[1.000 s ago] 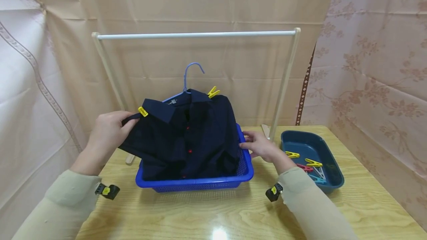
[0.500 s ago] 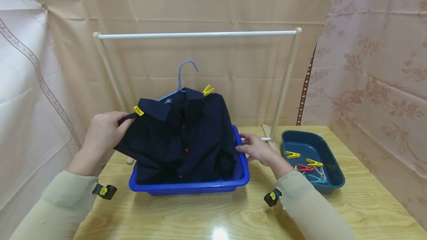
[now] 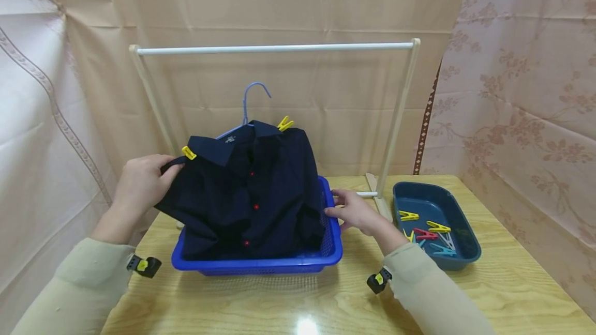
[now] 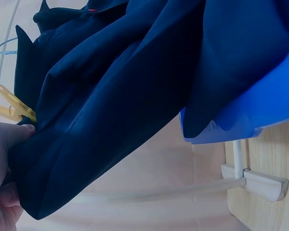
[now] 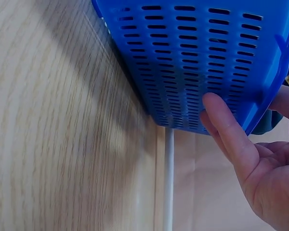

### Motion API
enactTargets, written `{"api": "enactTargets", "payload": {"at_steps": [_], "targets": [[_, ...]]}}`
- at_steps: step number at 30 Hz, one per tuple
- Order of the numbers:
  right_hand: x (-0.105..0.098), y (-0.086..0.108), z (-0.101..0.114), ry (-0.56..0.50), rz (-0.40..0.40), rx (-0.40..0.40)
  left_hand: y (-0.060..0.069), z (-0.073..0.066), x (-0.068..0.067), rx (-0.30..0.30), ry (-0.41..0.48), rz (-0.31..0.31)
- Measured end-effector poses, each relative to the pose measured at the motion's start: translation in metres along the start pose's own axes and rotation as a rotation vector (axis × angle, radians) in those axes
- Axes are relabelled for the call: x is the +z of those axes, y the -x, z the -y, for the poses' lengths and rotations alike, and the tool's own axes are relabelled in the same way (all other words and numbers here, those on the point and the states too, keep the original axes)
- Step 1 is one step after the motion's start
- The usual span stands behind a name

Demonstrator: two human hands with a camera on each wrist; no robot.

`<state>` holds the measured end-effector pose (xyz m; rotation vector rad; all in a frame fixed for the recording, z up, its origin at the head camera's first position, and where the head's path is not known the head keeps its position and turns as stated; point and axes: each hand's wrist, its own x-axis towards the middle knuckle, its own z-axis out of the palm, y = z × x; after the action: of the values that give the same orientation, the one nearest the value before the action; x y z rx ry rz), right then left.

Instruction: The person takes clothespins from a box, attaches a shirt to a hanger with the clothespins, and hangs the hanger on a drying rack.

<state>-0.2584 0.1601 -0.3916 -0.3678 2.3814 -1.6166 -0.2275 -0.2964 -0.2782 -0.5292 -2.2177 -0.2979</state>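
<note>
A dark navy shirt [image 3: 219,211] with red buttons lies in a blue plastic basket [image 3: 253,263], its upper part standing above the rim. Inside its collar sits a blue hanger [image 3: 245,105], hook upward. Two yellow clothespins are on the shirt, one at the left shoulder [image 3: 189,153] and one at the right [image 3: 285,123]. My left hand [image 3: 142,182] pinches the shirt's cloth at the left shoulder, beside a clothespin [image 4: 12,106]. On the basket's right side, my right hand [image 3: 356,212] holds the rim, thumb over it and fingers [image 5: 226,125] along the slotted outer wall.
Behind the basket stands a rack with a white horizontal rod [image 3: 274,48] and cream side posts. A dark teal tray [image 3: 421,198] with several coloured clothespins is at the right on the wooden table [image 3: 354,293]. Curtains hang at the back and sides.
The basket has slid left and slightly nearer, with the shirt and hanger shifting along with it. Both hands have kept their holds and moved left a little.
</note>
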Motion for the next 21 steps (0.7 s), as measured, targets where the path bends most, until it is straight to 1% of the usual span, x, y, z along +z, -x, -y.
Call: {"api": "enactTargets", "payload": {"at_steps": [2,6,12,21], "targets": [[0.0015,0.0005,0.0006,-0.003,0.002,-0.009,0.0003,0.0005,-0.0005,-0.013,-0.001,0.008],[0.0037,0.0010,0.0006,-0.019,0.019,-0.027,0.0005,0.0010,-0.0016,-0.018,-0.003,0.010],[0.0071,0.0011,0.0012,-0.028,0.017,-0.006,0.0009,0.0029,-0.0024,-0.006,-0.010,-0.011],[0.0062,0.0037,0.0034,-0.009,0.029,-0.014,0.0018,0.0047,-0.0026,-0.021,-0.003,-0.002]]}}
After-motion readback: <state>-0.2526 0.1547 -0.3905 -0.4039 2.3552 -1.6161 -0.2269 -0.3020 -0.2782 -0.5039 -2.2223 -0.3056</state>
